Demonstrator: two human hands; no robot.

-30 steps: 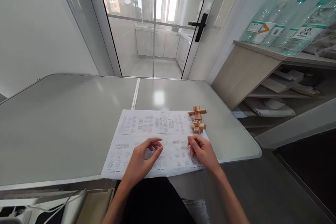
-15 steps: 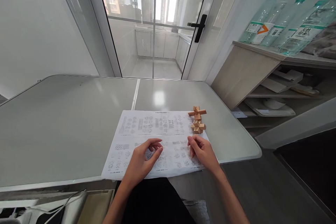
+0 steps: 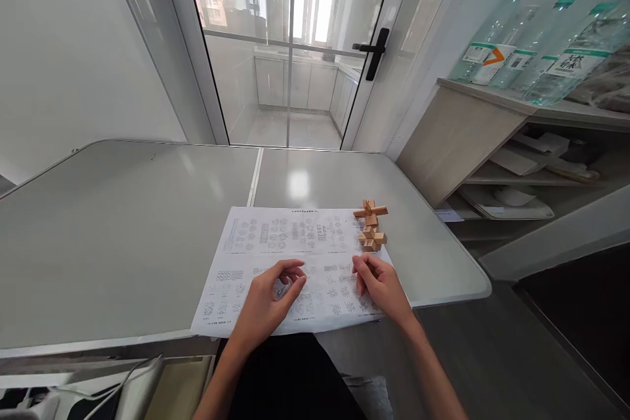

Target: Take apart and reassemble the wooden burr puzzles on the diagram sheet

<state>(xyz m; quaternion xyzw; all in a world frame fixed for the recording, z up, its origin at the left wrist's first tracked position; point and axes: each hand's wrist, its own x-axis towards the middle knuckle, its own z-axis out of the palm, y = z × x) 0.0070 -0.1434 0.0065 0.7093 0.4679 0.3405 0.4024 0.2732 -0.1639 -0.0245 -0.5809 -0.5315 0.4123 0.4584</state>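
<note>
A white printed sheet (image 3: 305, 328) covered in small line diagrams lies on the table under both hands. My left hand (image 3: 273, 295) rests over its lower middle, fingers loosely curved, a gap between thumb and fingertips, nothing held. Over the right side of the sheet is my right hand (image 3: 378, 282), its fingers loosely bent and holding nothing I can see. Just beyond that hand stand two wooden interlocking puzzles: the nearer burr puzzle (image 3: 372, 238) at the sheet's right edge, and the farther burr puzzle (image 3: 371, 211), with longer sticking-out bars, behind it. Neither hand touches them.
The pale table (image 3: 123, 236) reaches far to the left, with a rounded right corner. A glass door (image 3: 290, 92) stands behind it. At right, a wooden shelf unit (image 3: 462, 138) carries several plastic bottles (image 3: 516, 56). Cables (image 3: 118, 384) lie below the table at lower left.
</note>
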